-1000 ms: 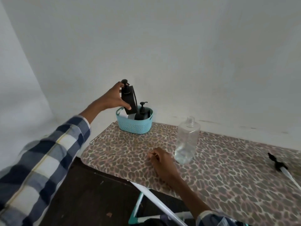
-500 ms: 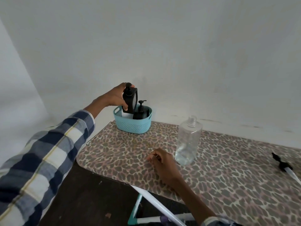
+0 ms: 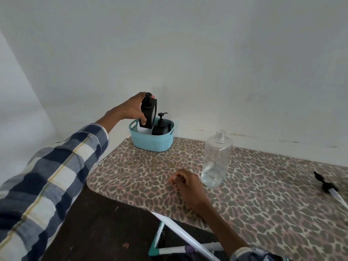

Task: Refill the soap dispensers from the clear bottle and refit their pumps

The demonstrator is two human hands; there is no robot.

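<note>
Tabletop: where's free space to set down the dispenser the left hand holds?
Bare patch between the blue basket, right hand and clear bottle. Wider stretch between bottle and loose pump. Basket is crowded: round dispenser inside, left hand gripping the tall dispenser above.

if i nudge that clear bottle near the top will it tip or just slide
Probably tip. The clear bottle stands tall and narrow on the patterned mat, with liquid only near its base, so it likely feels light. The low liquid may steady it slightly. Its neck is uncapped, so a fall could spill.
</note>
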